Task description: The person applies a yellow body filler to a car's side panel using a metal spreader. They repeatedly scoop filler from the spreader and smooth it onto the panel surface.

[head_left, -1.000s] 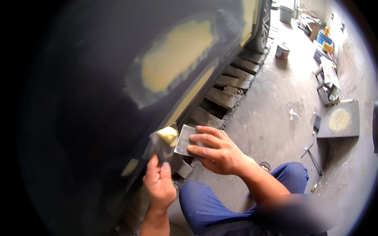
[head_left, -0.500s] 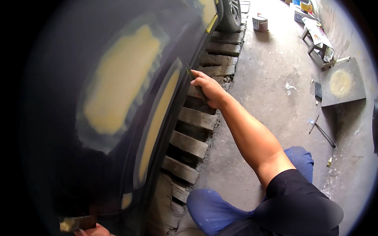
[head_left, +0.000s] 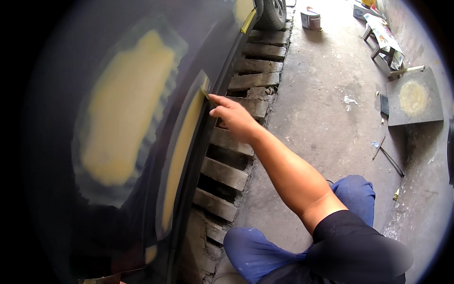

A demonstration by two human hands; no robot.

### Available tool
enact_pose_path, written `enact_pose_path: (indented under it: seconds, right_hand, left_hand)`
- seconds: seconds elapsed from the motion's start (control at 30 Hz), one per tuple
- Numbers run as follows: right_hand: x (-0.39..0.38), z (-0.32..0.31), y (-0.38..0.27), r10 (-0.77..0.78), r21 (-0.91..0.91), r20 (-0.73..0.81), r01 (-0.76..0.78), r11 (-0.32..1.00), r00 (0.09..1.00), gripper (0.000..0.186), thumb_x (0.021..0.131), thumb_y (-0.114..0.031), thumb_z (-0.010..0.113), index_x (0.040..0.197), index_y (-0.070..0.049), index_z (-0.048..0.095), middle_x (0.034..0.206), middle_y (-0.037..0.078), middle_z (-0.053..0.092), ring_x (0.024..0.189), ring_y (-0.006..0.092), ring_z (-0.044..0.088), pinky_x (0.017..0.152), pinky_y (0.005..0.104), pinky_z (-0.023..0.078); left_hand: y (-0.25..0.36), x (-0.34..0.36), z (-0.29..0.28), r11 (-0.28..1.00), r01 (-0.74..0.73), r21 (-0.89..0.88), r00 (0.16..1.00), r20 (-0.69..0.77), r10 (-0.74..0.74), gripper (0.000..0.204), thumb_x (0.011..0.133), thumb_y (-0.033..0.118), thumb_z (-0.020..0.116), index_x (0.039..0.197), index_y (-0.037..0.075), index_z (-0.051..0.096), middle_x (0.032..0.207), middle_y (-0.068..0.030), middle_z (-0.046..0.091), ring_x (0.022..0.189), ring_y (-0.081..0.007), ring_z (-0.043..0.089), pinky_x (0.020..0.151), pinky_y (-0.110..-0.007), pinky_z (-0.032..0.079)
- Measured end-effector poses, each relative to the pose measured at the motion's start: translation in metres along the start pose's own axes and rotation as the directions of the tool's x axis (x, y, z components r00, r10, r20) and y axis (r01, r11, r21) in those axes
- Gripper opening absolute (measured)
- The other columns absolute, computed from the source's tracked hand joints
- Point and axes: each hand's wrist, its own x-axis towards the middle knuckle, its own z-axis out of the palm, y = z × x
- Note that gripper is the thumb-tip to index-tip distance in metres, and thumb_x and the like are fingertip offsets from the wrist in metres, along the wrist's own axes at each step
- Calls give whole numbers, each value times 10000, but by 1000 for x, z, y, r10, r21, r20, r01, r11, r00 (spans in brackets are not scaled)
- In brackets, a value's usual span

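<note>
Right hand (head_left: 232, 116): pinching spreader (head_left: 206, 91)
Yellow strip (head_left: 181, 151): seemingly getting smoothed, upper end
Left hand (head_left: 123, 282): barely showing, can't tell grip
Next stroke: probably needing even pressure

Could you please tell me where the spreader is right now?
In the head view, left of centre, the spreader is in the right hand, at the upper end of the narrow yellow filler strip.

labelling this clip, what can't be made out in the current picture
Left hand: nearly all cut off by the head view's lower edge, so its grip can't be judged.
Flat plate: head view, mostly below the same edge.
Thin blade: head view, partly hidden by the right hand.
Wheel: head view, cut off by the upper edge.
</note>
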Motion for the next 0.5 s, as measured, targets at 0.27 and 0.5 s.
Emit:
enact_pose_path:
  seconds: [0.27,0.5]
  right_hand:
    - [7,4,-20,-99,-36,-71,96,995,993,590,807,-140,595,1384,-105,477,931,-15,563,802,73,500,715,203,426]
    - [-7,31,19,-127,-16,-119,126,992,985,612,780,-163,619,1350,4,468,1318,151,484,1251,242,452,1047,301,342]
  left_hand:
    - [2,7,-3,889,158,-430,985,1,-175,455,920,191,592,1276,-24,406,1321,-242,413,1116,-363,533,938,-409,491]
    - [7,5,7,916,125,-382,991,11,-130,545,874,209,667,1301,3,397,1357,-212,384,1167,-348,493,984,-392,455]
